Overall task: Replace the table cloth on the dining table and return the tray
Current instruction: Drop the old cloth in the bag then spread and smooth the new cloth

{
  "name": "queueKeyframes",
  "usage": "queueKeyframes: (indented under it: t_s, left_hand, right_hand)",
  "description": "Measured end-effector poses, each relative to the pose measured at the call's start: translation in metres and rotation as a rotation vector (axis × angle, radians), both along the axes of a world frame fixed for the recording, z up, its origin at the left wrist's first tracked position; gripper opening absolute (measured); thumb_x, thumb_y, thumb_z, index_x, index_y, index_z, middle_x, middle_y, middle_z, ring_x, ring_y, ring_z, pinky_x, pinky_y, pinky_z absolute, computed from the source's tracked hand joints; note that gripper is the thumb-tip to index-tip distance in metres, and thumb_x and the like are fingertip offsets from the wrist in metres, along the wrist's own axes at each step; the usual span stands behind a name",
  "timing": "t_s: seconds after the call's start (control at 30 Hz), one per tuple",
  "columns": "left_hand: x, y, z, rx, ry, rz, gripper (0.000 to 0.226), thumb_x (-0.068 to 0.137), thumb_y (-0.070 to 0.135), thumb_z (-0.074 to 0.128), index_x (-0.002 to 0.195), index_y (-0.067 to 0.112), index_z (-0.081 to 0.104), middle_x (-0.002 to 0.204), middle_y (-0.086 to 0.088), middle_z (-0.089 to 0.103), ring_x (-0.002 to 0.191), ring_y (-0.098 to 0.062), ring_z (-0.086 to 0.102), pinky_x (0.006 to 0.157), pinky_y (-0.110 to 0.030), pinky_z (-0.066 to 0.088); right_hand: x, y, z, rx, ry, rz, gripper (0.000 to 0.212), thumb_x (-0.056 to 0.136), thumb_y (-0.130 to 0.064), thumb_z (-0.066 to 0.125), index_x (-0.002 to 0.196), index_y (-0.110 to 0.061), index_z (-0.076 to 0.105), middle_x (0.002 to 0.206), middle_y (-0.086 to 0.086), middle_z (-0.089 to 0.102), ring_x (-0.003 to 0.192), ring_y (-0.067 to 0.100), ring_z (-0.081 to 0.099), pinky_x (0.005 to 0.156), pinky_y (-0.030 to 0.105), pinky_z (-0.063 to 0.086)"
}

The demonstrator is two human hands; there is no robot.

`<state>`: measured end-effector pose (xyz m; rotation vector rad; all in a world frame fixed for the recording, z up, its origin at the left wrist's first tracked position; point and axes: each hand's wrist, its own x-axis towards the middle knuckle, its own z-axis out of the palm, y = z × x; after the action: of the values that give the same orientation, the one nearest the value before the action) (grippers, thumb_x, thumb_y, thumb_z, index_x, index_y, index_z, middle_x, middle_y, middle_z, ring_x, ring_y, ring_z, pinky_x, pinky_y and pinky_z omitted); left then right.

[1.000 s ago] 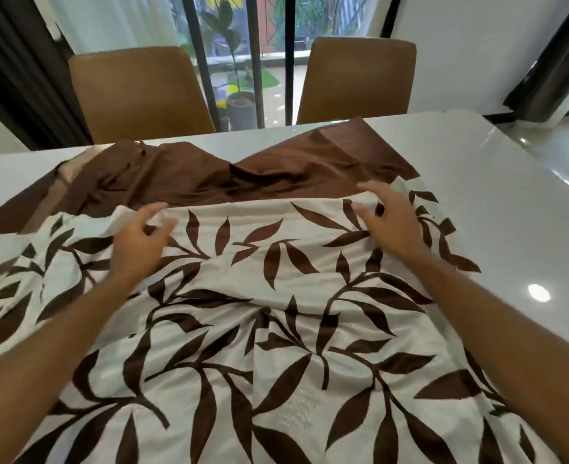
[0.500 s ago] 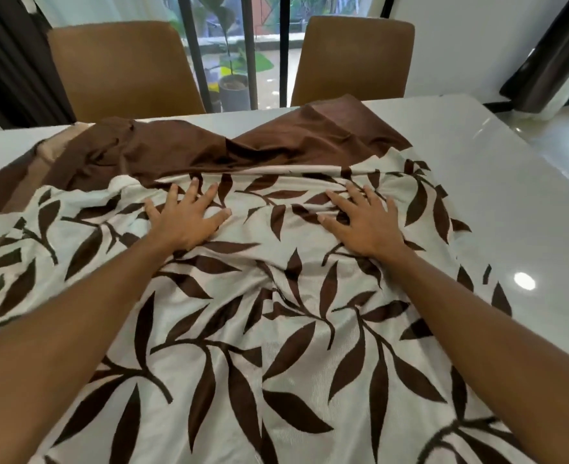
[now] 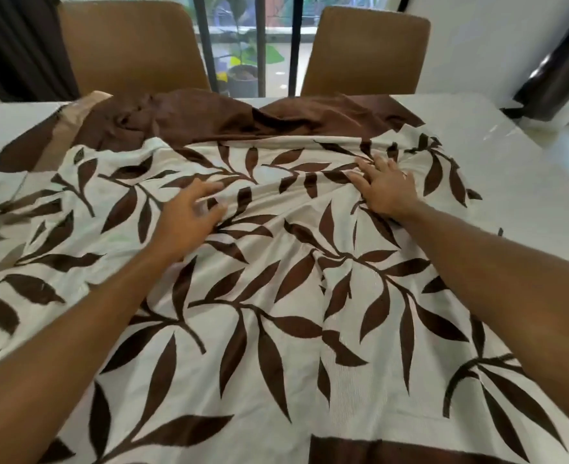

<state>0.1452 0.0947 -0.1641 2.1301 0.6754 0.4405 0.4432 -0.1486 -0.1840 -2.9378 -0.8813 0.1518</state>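
Note:
A cream table cloth [image 3: 276, 329] with brown leaf print and a plain brown border lies rumpled over the glossy white dining table [image 3: 527, 195]. Its far brown part [image 3: 242, 118] is bunched in folds near the table's far edge. My left hand [image 3: 189, 216] hovers just over the cloth left of centre, fingers spread and curled, blurred. My right hand [image 3: 385, 189] presses flat on the cloth further right, fingers spread, with wrinkles gathered around it. No tray is in view.
Two tan chairs [image 3: 132, 45] [image 3: 366, 48] stand at the far side of the table. Behind them a barred glass door shows a potted plant [image 3: 242, 75]. Dark curtains hang at both sides. Bare tabletop shows at the right and far left.
Both hands slid to the right across the cloth, the right one further away from me, the left one lifting with curled fingers. New wrinkles have gathered between them. The camera has moved closer.

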Motion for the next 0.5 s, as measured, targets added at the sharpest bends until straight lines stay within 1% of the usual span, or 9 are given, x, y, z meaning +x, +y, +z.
queueKeyframes:
  t_s: [0.07,0.13,0.17,0.23,0.27,0.33,0.4,0.47,0.5]
  left_hand:
    - [-0.045,-0.017,-0.002,0.133,-0.024,0.003,0.026,0.093,0.030,0.065,0.120,0.030,0.068,0.129,0.011,0.062,0.130,-0.004,0.047,0.109,-0.033,0.038]
    - [-0.086,-0.028,-0.004,0.281,-0.067,0.007,0.027,0.092,0.031,0.063,0.116,0.022,0.071,0.119,0.004,0.068,0.121,-0.014,0.057,0.106,-0.042,0.043]
    - [-0.105,-0.031,-0.004,0.343,-0.077,0.018,0.030,0.091,0.033,0.061,0.115,0.018,0.071,0.117,0.001,0.069,0.117,-0.019,0.059,0.104,-0.044,0.044]
    - [-0.142,-0.033,-0.002,0.468,-0.006,0.126,0.037,0.089,0.036,0.059,0.118,0.014,0.068,0.123,-0.004,0.066,0.119,-0.025,0.058,0.105,-0.047,0.042]
    - [-0.156,-0.035,-0.001,0.524,0.099,0.237,0.043,0.089,0.039,0.060,0.125,0.015,0.063,0.132,-0.007,0.061,0.127,-0.028,0.052,0.109,-0.051,0.036]
    - [-0.183,-0.037,-0.003,0.514,0.397,0.454,0.065,0.088,0.054,0.059,0.143,0.022,0.046,0.153,-0.010,0.040,0.145,-0.030,0.029,0.116,-0.059,0.014]
    - [-0.201,-0.038,-0.008,0.427,0.609,0.550,0.082,0.088,0.073,0.041,0.153,0.025,0.029,0.162,-0.012,0.022,0.151,-0.029,0.013,0.117,-0.058,-0.004]
    - [-0.212,-0.038,-0.011,0.440,0.711,0.529,0.088,0.087,0.081,0.021,0.156,0.026,0.022,0.164,-0.013,0.017,0.152,-0.029,0.010,0.118,-0.055,-0.009]
    - [-0.213,-0.039,-0.011,0.425,0.718,0.512,0.088,0.087,0.080,0.018,0.157,0.026,0.019,0.165,-0.012,0.014,0.152,-0.029,0.008,0.118,-0.056,-0.008]
  right_hand:
    - [-0.022,0.010,0.006,0.022,-0.030,-0.030,0.053,0.106,-0.052,0.021,0.154,-0.033,0.032,0.164,0.006,0.029,0.150,0.032,0.024,0.118,0.065,0.018]
    - [-0.059,0.016,0.011,0.144,-0.056,0.008,0.048,0.105,-0.039,0.032,0.152,-0.031,0.035,0.158,0.006,0.038,0.145,0.031,0.036,0.115,0.067,0.025]
    - [-0.084,0.018,0.013,0.236,-0.066,0.038,0.048,0.103,-0.038,0.036,0.151,-0.031,0.037,0.155,0.006,0.043,0.141,0.030,0.041,0.112,0.065,0.032]
    - [-0.147,0.018,0.018,0.352,-0.037,0.098,0.051,0.099,-0.050,0.039,0.147,-0.032,0.040,0.149,0.003,0.048,0.135,0.027,0.047,0.108,0.059,0.040]
    - [-0.178,0.015,0.018,0.347,0.001,0.127,0.054,0.097,-0.059,0.038,0.146,-0.035,0.040,0.150,0.001,0.046,0.136,0.026,0.046,0.110,0.058,0.038]
    - [-0.231,0.009,0.013,0.202,0.058,0.203,0.066,0.093,-0.074,0.030,0.150,-0.042,0.033,0.161,0.000,0.032,0.148,0.029,0.029,0.118,0.063,0.020]
    - [-0.254,0.004,0.006,0.088,0.077,0.238,0.075,0.090,-0.081,0.021,0.155,-0.045,0.022,0.169,0.001,0.014,0.155,0.031,0.008,0.118,0.066,0.002]
    - [-0.255,0.004,0.006,0.095,0.092,0.227,0.077,0.089,-0.084,0.020,0.156,-0.046,0.020,0.170,0.001,0.010,0.156,0.031,0.002,0.118,0.067,-0.002]
    - [-0.254,0.004,0.006,0.095,0.092,0.227,0.077,0.089,-0.085,0.019,0.156,-0.047,0.020,0.170,0.001,0.009,0.156,0.031,0.002,0.119,0.067,-0.002]
